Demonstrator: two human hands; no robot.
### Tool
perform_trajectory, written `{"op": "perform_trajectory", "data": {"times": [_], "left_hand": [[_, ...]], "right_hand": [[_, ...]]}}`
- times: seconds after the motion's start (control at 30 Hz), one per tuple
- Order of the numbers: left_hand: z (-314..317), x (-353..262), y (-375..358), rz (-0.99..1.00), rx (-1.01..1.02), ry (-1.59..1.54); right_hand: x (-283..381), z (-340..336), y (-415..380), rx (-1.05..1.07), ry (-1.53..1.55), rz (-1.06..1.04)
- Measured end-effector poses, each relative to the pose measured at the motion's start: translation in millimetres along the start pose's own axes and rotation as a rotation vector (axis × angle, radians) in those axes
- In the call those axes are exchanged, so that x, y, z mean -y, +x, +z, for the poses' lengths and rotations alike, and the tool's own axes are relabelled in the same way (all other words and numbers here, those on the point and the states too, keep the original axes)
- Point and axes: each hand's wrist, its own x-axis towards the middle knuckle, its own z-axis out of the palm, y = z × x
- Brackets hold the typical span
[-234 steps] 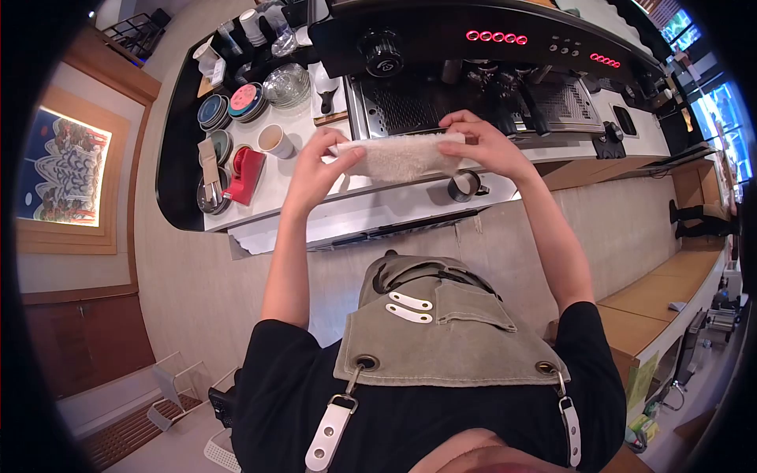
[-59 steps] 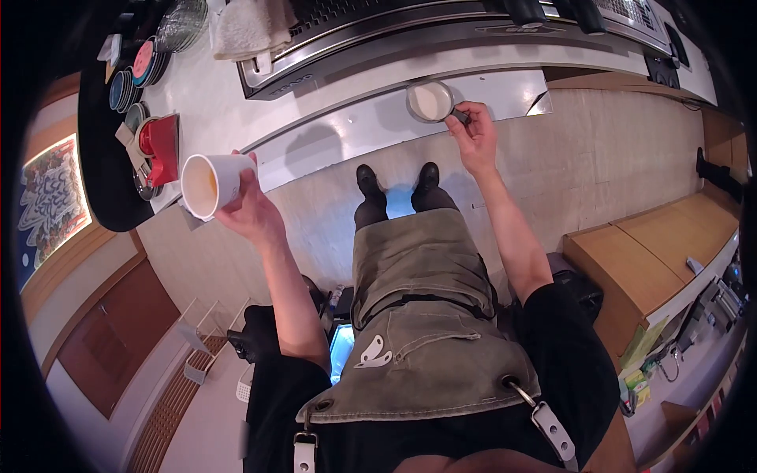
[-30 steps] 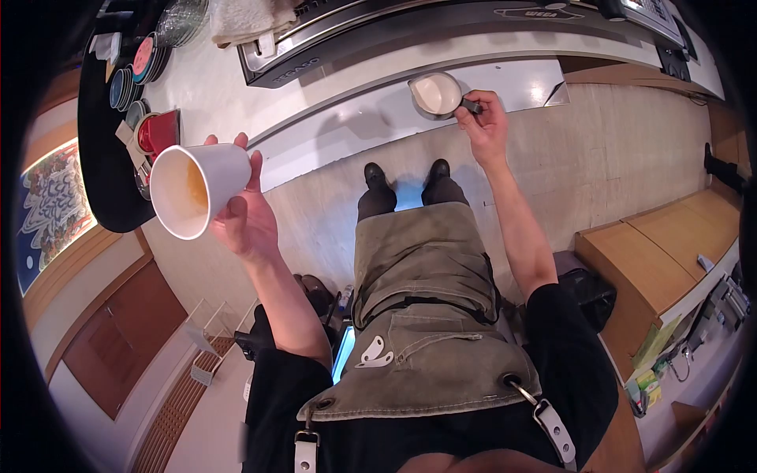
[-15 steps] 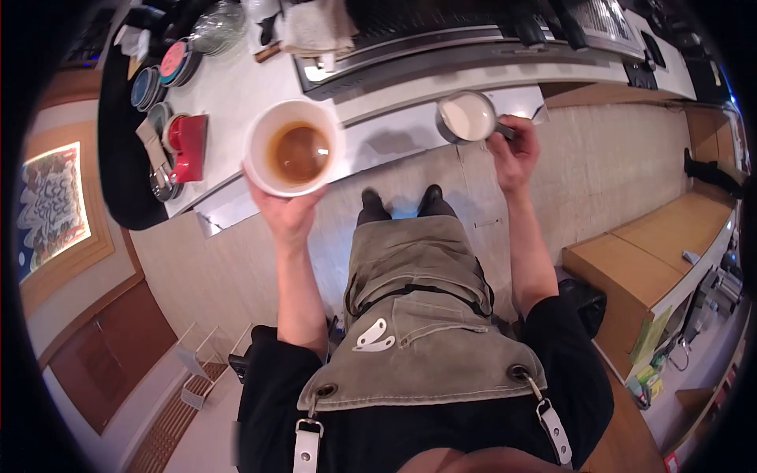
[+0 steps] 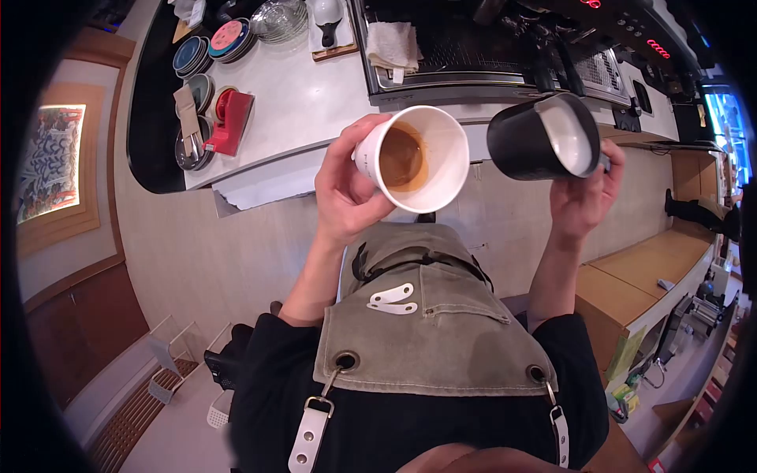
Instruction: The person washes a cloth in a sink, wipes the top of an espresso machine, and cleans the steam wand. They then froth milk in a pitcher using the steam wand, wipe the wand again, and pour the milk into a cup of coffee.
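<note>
My left hand (image 5: 347, 185) is wrapped round a white paper cup (image 5: 447, 162) with brown coffee (image 5: 402, 160) inside. The cup is tilted, its mouth facing right, and the coffee lies toward its left side. To the right, my right hand (image 5: 585, 197) grips a dark metal pitcher (image 5: 516, 142) by its handle, which is mostly hidden. White milk (image 5: 566, 135) shows in the pitcher, whose spout side leans toward the cup. Cup and pitcher are apart, with a small gap between them, and no stream of milk shows.
A coffee machine (image 5: 465, 79) stands beyond the white counter (image 5: 292, 102). On the counter are a folded cloth (image 5: 392, 47), stacked plates (image 5: 231, 39), glass dishes (image 5: 277, 22), a red tape dispenser (image 5: 230, 124) and bowls with utensils. A wooden cabinet (image 5: 646, 264) is at the right.
The view has shifted. Both hands have come closer together and up toward the camera. The cup has tipped to the right, and the pitcher has turned from upright to tilted.
</note>
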Motion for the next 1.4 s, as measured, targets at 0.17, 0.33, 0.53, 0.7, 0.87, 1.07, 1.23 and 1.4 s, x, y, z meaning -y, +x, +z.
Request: {"op": "perform_trajectory", "data": {"times": [0.17, 0.33, 0.53, 0.7, 0.87, 1.07, 1.23, 1.4], "left_hand": [[-3.6, -16.9, -3.8, 0.047, -0.026, 0.034], [-26.3, -15.1, -13.1, -0.120, -0.229, 0.040], [-79.1, 20.9, -31.4, -0.201, -0.363, 0.285], [-110.4, 38.4, -8.7, -0.221, -0.469, 0.628], [-134.7, 65.6, 10.2, -0.331, -0.527, 0.878], [-171.5, 131.7, 0.7, -0.231, -0.537, 0.892], [-165.5, 120.2, 11.0, -0.219, -0.529, 0.938], [-160.3, 112.5, 18.3, -0.196, -0.528, 0.976]], "right_hand": [[26.2, 19.3, 8.0, -0.052, -0.087, -0.080], [28.2, 8.5, -2.2, 0.013, -0.074, -0.035], [13.6, 5.6, -27.5, -0.170, -0.084, 0.038], [8.0, 1.7, -41.9, -0.227, -0.095, 0.064], [8.5, 0.6, -50.1, -0.216, -0.139, 0.058], [11.3, 10.2, -52.1, -0.333, -0.192, 0.080], [13.1, 3.3, -54.4, -0.316, -0.168, 0.081], [13.3, 2.7, -52.5, -0.344, -0.193, 0.061]]}}
